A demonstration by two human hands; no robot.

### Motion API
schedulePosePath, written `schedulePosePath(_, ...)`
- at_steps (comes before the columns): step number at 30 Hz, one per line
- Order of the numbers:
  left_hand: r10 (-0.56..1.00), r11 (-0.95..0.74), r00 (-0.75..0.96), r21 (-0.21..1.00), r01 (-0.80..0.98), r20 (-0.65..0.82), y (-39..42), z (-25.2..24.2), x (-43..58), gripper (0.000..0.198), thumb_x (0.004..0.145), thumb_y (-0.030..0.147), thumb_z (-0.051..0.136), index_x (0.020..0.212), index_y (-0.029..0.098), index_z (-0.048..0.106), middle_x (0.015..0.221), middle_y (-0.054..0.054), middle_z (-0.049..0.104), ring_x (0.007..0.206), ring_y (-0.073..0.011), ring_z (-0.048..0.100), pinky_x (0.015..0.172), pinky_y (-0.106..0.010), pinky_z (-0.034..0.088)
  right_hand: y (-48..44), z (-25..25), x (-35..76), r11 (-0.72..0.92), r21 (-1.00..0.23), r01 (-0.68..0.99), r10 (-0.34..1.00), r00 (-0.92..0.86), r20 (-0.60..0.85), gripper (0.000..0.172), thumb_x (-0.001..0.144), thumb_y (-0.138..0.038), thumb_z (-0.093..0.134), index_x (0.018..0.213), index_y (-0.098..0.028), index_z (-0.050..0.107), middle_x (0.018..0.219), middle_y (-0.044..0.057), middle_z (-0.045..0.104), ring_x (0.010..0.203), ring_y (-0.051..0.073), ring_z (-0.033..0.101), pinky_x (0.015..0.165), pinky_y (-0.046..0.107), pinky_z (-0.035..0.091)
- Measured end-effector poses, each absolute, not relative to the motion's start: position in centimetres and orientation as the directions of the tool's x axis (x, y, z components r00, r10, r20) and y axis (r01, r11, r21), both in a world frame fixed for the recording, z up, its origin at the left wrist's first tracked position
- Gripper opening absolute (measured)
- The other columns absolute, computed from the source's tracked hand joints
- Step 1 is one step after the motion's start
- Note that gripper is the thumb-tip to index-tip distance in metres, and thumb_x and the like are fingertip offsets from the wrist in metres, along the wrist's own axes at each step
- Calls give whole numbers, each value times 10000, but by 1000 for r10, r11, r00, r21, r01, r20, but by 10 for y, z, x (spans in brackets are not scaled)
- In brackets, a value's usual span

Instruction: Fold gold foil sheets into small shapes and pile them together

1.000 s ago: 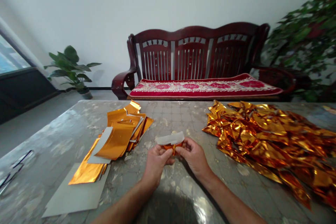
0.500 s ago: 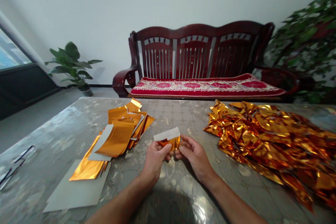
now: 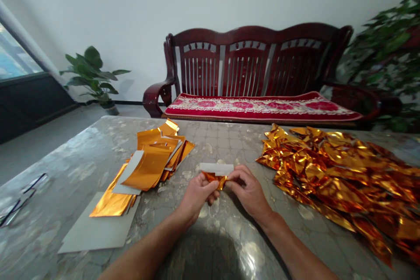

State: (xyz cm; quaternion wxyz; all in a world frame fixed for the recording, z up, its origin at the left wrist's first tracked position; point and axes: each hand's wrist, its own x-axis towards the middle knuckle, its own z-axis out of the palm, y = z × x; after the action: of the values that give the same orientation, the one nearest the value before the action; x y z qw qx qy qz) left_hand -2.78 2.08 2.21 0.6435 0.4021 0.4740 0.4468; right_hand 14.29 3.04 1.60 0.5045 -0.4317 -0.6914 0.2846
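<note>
1. The small gold paper (image 3: 218, 173) is in the middle, above the table (image 3: 226, 140), between the left hand (image 3: 196, 194) and the right hand (image 3: 250, 188).
2. Both hands pinch it shut between thumb and fingers, one at each end.
3. It looks thin, so it could rip if the hands tug too hard.
4. Its pale strip (image 3: 216, 168) sticks out on the far side. A crooked push could make a wonky fold there.
5. If the left hand lets go too soon, the fold could pop open.
6. The gold sheets (image 3: 147, 166) on the left look loose, so a bump could make them slide.
</note>
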Motion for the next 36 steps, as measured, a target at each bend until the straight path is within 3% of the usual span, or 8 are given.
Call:
schedulePosePath(10,955,241,179,970,-16,-235,21,22,-26,310,686,304,738,894,79,701,523,-1,628,385,-75,502,403,-178,399,28,14,142,347,-836,426,938,-146,315,86,834,-216,597,750,-202,581,736,-17,568,685,147,546,646,258,427)
schedulePosePath(17,935,280,226,960,7,-274,23,26,-27,216,666,293,757,640,98,669,485,-8,602,381,-60,481,397,-167,375,26,13,137,257,-865,430,966,-98,238,102,815,-263,604,739,-198,586,649,-23,583,594,138,534,564,238,408)
schedulePosePath(23,925,302,238,953,16,-297,22,26,-28,265,652,343,760,671,89,686,537,-17,628,401,-61,502,404,-169,394,26,11,136,189,-906,378,982,-79,172,120,808,-289,601,742,-192,575,598,-40,553,550,122,511,529,222,391)
schedulePosePath(30,898,333,282,940,70,-339,20,28,-26,235,653,328,748,647,108,664,525,-5,620,404,-68,510,394,-170,409,27,10,137,206,-886,415,978,-66,197,93,790,-262,611,732,-194,586,597,-41,552,556,119,514,540,225,390)
schedulePosePath(34,892,338,302,940,52,-337,21,28,-29,273,683,367,744,677,104,671,565,-22,642,422,-71,530,390,-166,417,26,9,134,189,-924,333,982,-55,181,86,781,-258,634,828,-198,596,629,-42,576,573,121,545,562,229,422)
schedulePosePath(36,889,342,310,939,38,-336,22,28,-30,287,691,379,738,696,99,676,574,-27,649,421,-68,529,391,-163,423,27,9,132,164,-963,212,986,-38,160,208,762,-259,661,944,-200,578,681,-36,614,607,128,579,584,234,448)
